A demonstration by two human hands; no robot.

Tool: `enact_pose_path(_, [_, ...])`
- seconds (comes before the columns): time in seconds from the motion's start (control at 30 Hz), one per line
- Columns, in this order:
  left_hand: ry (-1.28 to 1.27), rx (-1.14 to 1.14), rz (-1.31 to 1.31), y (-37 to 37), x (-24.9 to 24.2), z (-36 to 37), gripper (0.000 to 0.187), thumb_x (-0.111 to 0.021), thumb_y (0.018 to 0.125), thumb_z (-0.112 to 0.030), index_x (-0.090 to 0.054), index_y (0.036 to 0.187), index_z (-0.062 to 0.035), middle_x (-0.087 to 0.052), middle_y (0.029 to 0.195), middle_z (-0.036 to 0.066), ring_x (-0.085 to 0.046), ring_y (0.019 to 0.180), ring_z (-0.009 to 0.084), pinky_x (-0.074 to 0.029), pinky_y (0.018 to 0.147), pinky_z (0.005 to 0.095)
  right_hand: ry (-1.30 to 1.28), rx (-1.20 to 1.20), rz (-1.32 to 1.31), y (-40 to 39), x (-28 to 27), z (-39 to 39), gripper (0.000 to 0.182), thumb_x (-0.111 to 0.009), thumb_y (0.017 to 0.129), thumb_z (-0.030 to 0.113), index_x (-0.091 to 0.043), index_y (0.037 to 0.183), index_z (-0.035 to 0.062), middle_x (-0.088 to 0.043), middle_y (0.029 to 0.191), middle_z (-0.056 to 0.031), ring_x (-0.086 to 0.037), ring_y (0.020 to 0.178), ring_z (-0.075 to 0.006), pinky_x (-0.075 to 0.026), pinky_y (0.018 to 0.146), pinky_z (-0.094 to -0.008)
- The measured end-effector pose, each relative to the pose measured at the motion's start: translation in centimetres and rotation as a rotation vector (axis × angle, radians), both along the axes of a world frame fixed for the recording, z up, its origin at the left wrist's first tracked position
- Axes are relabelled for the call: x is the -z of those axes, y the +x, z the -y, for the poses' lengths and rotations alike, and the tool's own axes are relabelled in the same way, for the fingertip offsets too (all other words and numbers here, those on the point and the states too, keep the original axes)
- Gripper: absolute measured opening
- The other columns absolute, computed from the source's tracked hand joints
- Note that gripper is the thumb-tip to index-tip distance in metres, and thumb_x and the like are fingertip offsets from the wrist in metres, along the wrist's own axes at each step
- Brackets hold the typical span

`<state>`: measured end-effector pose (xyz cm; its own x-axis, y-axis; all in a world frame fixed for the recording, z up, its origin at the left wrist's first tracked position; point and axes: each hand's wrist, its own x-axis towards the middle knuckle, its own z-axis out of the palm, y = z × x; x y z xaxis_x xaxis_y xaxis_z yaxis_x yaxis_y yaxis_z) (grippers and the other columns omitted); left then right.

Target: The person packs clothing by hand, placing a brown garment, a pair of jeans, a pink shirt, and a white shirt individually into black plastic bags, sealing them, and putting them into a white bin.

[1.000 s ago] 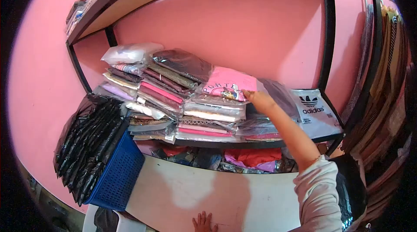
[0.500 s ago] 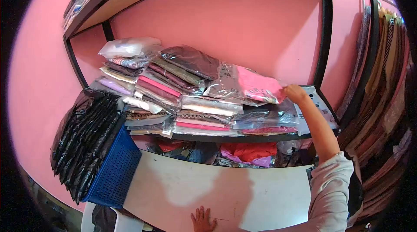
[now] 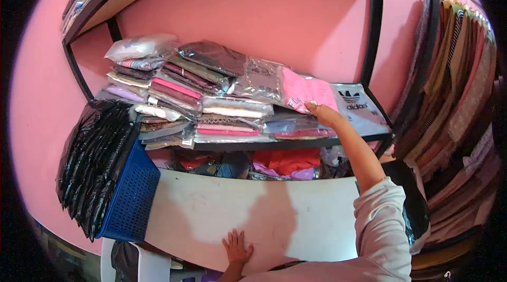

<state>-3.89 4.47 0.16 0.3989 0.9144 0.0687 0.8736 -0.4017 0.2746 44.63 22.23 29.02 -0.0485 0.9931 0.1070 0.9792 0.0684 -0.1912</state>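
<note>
My left hand (image 3: pixel 237 248) rests flat on the white table (image 3: pixel 200 202) with its fingers spread, holding nothing. My right hand (image 3: pixel 324 115) reaches up to the shelf. Its fingers lie stretched along the lower front edge of a folded pink garment in a clear bag (image 3: pixel 306 89), touching it. That pink garment sits on top of a stack, beside a grey bagged garment (image 3: pixel 260 77). Under it are a bluish bagged garment (image 3: pixel 296 122) and other packs. To the right lies a white bag marked adidas (image 3: pixel 364 110).
A blue basket (image 3: pixel 132 192) full of black plastic bags (image 3: pixel 95 160) stands at the table's left. Several stacks of bagged clothes (image 3: pixel 174 89) fill the shelf's left part. Black shelf posts (image 3: pixel 373 33) frame it. Scarves (image 3: pixel 459 70) hang at the right. A white chair (image 3: pixel 153 263) is below.
My right hand has shifted from the pink garment's right end to its lower front edge. The adidas bag shows more fully. The view has turned slightly right; my left hand stays on the table.
</note>
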Motion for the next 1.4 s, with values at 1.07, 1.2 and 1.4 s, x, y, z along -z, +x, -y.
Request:
enact_pose_path(1.07, [-0.434,0.219,0.631,19.9,0.7,5.4,0.065,-0.066,0.066,-0.005,-0.032,0.121,-0.004,-0.05,0.108,0.02,-0.053,0.093,0.0328,-0.043,0.08,0.0374,0.151,0.661,-0.346,-6.0,28.1,39.6,0.05,-0.055,0.07,0.004,-0.043,0.118,0.0019,-0.044,0.11,-0.0225,-0.043,0.101,-0.039,-0.039,0.084,-0.0419])
enact_pose_path(1.2, [-0.717,0.185,0.466,17.2,2.6,4.5,0.079,-0.074,0.056,-0.013,-0.03,0.122,-0.0065,-0.051,0.107,0.021,-0.051,0.102,0.0322,-0.043,0.081,0.0346,-0.03,0.491,-0.293,-7.8,26.9,41.1,0.044,-0.054,0.075,0.012,-0.044,0.118,0.005,-0.046,0.106,-0.0192,-0.047,0.094,-0.0352,-0.042,0.08,-0.0404])
enact_pose_path(1.4, [-0.631,-0.026,0.4,16.7,-2.4,1.4,0.087,-0.077,0.056,-0.022,-0.027,0.124,0.0,-0.052,0.101,0.016,-0.052,0.093,0.0249,-0.044,0.077,0.0332,0.227,0.428,-0.437,-4.6,29.7,39.4,0.048,-0.058,0.069,0.009,-0.045,0.113,0.0005,-0.046,0.1,-0.0233,-0.048,0.084,-0.0378,-0.042,0.072,-0.0416])
